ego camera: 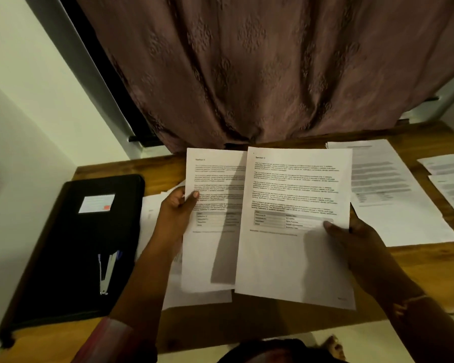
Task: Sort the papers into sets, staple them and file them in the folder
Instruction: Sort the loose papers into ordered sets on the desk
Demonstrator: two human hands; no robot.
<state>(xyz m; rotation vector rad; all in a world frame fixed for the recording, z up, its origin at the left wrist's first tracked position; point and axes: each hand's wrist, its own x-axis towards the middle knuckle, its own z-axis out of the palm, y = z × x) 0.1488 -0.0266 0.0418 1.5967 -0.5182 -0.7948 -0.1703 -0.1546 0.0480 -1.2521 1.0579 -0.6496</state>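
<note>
My left hand [174, 213] pinches the left edge of a printed sheet [210, 258], thumb on its face. My right hand [351, 237] pinches the right edge of a second printed sheet [294, 263], which overlaps the first. Both sheets are held up above the wooden table [247, 320]. A black folder [71, 247] with a white label lies closed at the left. On its cover rests a silver stapler [106, 271]. More sheets [194, 297] lie on the table beneath the left-hand sheet.
A paper pile [393, 203] lies at the right, with two more stacks [448, 163] at the far right edge. A brown curtain [260, 69] hangs behind the table. A white wall [24, 127] borders the left side.
</note>
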